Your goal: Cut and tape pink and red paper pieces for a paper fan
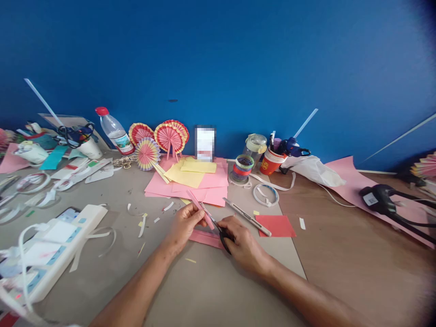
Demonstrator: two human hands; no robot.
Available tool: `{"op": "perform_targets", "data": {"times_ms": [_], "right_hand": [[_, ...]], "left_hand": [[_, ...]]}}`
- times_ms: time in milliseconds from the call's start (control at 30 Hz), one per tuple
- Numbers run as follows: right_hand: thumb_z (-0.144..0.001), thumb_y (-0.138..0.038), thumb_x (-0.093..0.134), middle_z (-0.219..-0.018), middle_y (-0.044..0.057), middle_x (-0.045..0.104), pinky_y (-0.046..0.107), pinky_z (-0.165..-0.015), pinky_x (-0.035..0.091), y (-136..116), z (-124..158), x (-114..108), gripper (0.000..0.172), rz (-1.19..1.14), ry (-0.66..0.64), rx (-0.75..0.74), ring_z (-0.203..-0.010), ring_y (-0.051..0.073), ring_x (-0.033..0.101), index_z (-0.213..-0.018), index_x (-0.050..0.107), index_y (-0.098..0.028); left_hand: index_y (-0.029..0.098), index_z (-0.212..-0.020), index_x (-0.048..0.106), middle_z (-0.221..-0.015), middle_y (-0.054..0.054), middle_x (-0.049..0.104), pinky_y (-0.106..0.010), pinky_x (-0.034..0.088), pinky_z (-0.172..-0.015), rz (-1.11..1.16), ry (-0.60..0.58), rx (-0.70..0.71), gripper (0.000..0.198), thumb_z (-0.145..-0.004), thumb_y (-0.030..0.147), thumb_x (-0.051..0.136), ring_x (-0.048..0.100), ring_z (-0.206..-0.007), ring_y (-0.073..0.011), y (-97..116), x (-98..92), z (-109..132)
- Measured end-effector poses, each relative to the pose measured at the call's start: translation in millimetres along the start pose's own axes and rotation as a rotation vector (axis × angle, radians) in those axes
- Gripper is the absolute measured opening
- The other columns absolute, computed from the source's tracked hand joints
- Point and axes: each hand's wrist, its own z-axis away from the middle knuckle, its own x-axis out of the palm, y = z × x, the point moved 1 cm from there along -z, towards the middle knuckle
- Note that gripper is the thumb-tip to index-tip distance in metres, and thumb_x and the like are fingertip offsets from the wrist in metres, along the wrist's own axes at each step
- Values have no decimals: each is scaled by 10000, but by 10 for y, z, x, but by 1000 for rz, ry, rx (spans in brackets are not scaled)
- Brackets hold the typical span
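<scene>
My left hand [185, 222] pinches a narrow folded pink paper strip [199, 207] and holds it slanted above the table. My right hand [238, 240] is closed around black-handled scissors [223, 237], whose blades meet the lower end of the strip. Under both hands lies another pink paper piece [204, 237] flat on the grey board. A utility knife [247, 216] lies just beyond my right hand, next to a red paper square [276, 225].
A stack of pink and yellow sheets [190, 184] lies ahead, with folded paper fans [160, 138] and a water bottle [114, 131] behind. Tape rolls [242, 167], a red cup of pens [271, 161], a white power strip [54, 247] and a glue gun [381, 200] surround the spot.
</scene>
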Motion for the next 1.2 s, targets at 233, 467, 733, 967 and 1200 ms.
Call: {"op": "perform_targets", "data": {"times_ms": [233, 467, 733, 967, 1200], "right_hand": [[-692, 11, 455, -944, 34, 547, 273, -707, 434, -50, 10, -7, 404, -14, -23, 47, -789, 149, 522, -1008, 590, -201], [-695, 14, 456, -974, 49, 542, 283, -739, 441, -66, 18, -15, 416, -18, -18, 19, -841, 158, 539, -1032, 591, -189], [-697, 28, 448, -986, 57, 544, 297, -782, 444, -49, -5, -11, 423, -6, -11, -4, -881, 166, 541, -1030, 594, -190], [-691, 37, 435, -972, 51, 548, 302, -802, 442, -45, -1, -3, 421, -26, -22, 13, -889, 166, 540, -1009, 592, -189], [-695, 37, 426, -965, 40, 548, 295, -781, 440, -38, 2, 21, 438, -53, -21, 0, -872, 161, 541, -1020, 594, -205]], "left_hand": [[151, -723, 616, -655, 0, 658, -215, 438, -588, 9, -3, -17, 233, -765, 369, 687, 559, -575, -100, -8, -2, -3], [151, -719, 603, -645, 0, 658, -214, 430, -584, -8, 18, -46, 235, -756, 369, 680, 548, -563, -97, 6, 7, 0], [159, -707, 585, -628, 13, 647, -215, 428, -585, -27, -20, -51, 203, -764, 337, 663, 554, -557, -97, 27, 39, 19], [152, -711, 596, -632, 9, 641, -217, 427, -574, -24, -10, -69, 225, -743, 357, 686, 549, -556, -98, -13, 14, -5], [150, -721, 608, -651, -5, 649, -226, 438, -584, -9, -14, -75, 235, -744, 369, 689, 563, -576, -109, -29, 14, -5]]}}
